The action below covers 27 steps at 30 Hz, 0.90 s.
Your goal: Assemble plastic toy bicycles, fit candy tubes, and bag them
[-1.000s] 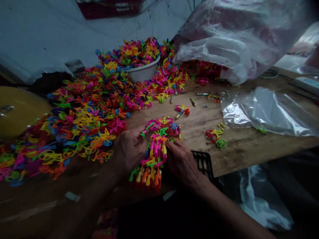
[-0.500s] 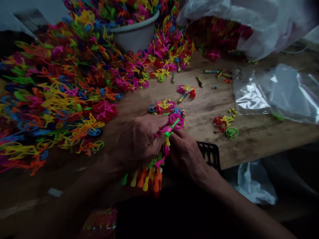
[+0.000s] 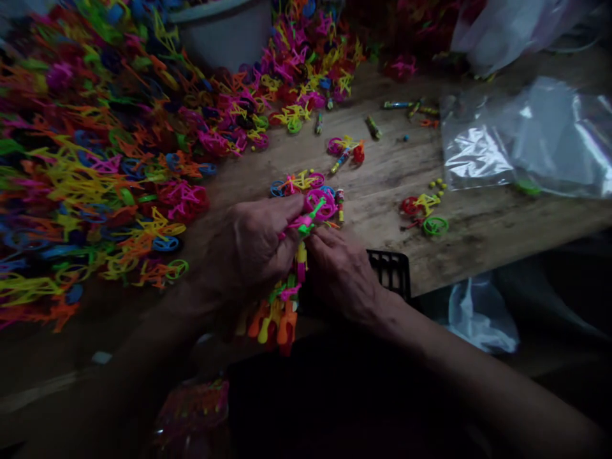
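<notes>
My left hand [image 3: 261, 239] is closed around a small plastic toy bicycle [image 3: 321, 204] with a pink wheel and green bars. Right up against it, my right hand [image 3: 342, 268] has its fingers pinched together by the toy's lower side; whatever they grip is hidden. Below the left hand, orange and yellow plastic toy pieces [image 3: 285, 324] stand in a row beneath pink and green parts. Just beyond the hands lie loose toy bicycle parts [image 3: 302, 181] in yellow, pink and blue. A small patterned tube [image 3: 340, 207] is beside the pink wheel.
A large heap of bright plastic parts [image 3: 95, 166] covers the left, around a grey tub [image 3: 227, 38]. Clear plastic bags [image 3: 561, 143] lie at right on the wooden table [image 3: 363, 229]. A black slotted tray [image 3: 389, 271] sits by the right wrist. Several yellow beads [image 3: 437, 185] lie near loose bicycle parts.
The camera view has shifted, so the table scene appears higher and slightly left. The right hand has drawn slightly down from the pink wheel, and the patterned tube shows more fully.
</notes>
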Each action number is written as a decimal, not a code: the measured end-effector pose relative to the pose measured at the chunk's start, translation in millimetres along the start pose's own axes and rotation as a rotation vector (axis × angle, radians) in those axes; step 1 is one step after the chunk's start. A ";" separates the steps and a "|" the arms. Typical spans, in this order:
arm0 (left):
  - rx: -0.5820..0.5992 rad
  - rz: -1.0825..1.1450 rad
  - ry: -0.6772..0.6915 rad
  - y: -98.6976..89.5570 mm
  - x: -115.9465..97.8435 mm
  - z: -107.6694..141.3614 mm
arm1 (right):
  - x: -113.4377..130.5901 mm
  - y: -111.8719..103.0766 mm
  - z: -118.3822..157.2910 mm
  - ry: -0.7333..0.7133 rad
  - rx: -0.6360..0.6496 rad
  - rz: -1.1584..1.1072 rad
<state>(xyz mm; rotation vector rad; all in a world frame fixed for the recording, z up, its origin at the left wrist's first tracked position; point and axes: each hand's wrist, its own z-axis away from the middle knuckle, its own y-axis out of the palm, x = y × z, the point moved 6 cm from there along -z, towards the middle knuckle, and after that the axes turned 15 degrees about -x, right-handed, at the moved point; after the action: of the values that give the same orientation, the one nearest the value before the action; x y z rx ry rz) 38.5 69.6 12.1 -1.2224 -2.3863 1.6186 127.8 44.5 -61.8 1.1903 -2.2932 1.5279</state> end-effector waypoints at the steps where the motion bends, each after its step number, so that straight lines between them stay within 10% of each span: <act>1: -0.010 -0.001 0.004 -0.3 -0.4 -0.3 | 1.2 -0.1 0.7 0.000 0.009 0.026; 12: 0.052 0.169 -0.301 -5.6 1.4 -6.0 | 0.3 0.6 1.7 0.033 0.006 0.055; 17: -0.246 0.783 -0.737 -19.9 23.9 -14.9 | -3.3 -23.5 -0.7 0.004 -0.103 -0.189; 20: -0.219 1.062 -0.864 -14.0 26.2 -19.6 | -18.7 -53.5 -5.1 0.041 -0.259 -0.233; 27: -0.066 0.392 -0.723 -29.6 15.3 -32.0 | -76.2 -87.0 -5.7 0.094 -0.327 0.025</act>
<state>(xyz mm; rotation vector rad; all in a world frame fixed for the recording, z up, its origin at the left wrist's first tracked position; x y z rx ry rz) 23.6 99.1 44.3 -1.3547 -2.7049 2.4753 236.4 74.9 -35.3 0.9850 -2.3834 1.1287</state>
